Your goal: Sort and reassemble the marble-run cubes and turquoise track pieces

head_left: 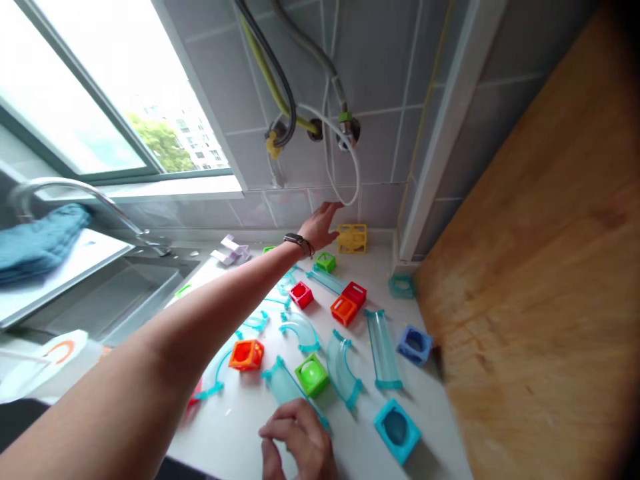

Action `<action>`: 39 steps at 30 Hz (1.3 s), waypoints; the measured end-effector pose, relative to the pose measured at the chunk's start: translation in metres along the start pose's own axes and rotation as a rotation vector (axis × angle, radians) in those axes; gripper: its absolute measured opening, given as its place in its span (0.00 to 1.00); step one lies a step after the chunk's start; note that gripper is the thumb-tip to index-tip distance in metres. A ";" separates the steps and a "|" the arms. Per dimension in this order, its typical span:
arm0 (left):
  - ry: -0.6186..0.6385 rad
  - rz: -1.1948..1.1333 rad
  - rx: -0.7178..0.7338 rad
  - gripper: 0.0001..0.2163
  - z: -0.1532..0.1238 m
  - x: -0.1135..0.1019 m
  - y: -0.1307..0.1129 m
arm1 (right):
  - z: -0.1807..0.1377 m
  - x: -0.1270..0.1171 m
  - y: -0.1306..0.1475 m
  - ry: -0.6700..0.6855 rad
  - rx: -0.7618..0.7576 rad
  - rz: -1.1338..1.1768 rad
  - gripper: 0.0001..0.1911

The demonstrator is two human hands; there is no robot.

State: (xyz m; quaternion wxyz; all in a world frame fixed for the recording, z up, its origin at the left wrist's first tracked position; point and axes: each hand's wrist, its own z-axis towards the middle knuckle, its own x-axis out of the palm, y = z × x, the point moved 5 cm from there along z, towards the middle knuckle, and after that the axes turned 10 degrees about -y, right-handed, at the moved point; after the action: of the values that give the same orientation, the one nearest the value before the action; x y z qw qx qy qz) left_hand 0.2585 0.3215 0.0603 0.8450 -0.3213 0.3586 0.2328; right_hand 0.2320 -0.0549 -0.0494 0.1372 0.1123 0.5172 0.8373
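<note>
My left hand (323, 227) reaches to the back of the counter, fingers stretched and apart. Its thumb is close beside a yellow openwork block (352, 239); whether they touch is unclear. Near the front, my right hand (303, 440) is curled, thumb and index tips close together, with nothing visible in it. Just beyond it lie a clear teal straight track piece (285, 383) and a green cube (312, 375). A curved teal track piece (344, 370), a red cube (301, 295) and an orange cube (246, 355) lie around. My left forearm hides part of the counter.
At left are a sink (145, 300), a faucet (100, 193) and a blue cloth (45, 243). A wooden board (530, 280) stands along the right. Hoses (310, 47) hang at the tiled wall. A blue cube (415, 345) and turquoise cube (397, 431) sit near the board.
</note>
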 end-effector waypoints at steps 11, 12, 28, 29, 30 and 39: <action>-0.143 -0.912 -0.653 0.13 -0.162 -0.141 -0.080 | 0.016 -0.016 0.018 0.219 0.073 0.155 0.09; -0.191 -0.935 -0.683 0.11 -0.186 -0.164 -0.086 | 0.017 -0.016 0.018 0.221 0.080 0.164 0.09; -0.417 0.156 -0.728 0.25 -0.445 -0.247 -0.040 | 0.012 -0.039 -0.003 -0.035 0.417 0.328 0.06; -0.354 0.183 -0.673 0.26 -0.443 -0.240 -0.036 | 0.012 -0.039 -0.004 -0.045 0.415 0.319 0.06; -0.309 0.199 -0.623 0.27 -0.441 -0.233 -0.032 | 0.012 -0.039 -0.005 -0.048 0.413 0.311 0.06; -0.306 0.069 -0.598 0.23 -0.455 -0.209 0.000 | 0.005 -0.032 0.000 0.200 0.102 0.016 0.09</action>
State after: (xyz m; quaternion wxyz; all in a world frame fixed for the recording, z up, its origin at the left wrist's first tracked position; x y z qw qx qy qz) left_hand -0.0820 -0.0355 -0.0264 0.7490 -0.5039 0.1541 0.4017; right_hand 0.2639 -0.0621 -0.0487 0.0725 0.0390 0.5692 0.8181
